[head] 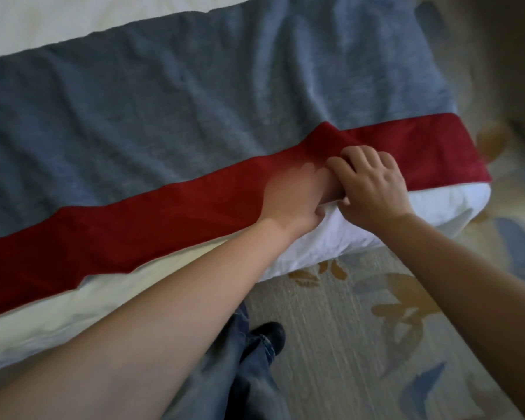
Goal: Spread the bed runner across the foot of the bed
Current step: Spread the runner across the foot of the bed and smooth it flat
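Patterned carpet beside bed; left hand flat on red bed runner; right hand clutches it.

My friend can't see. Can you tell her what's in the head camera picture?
A person's left hand and right hand meet on the red band of a grey-blue bed runner, at the near edge of a white bed. The right hand's fingers curl on the cloth; the left hand is blurred. The runner lies wrinkled across the bed.
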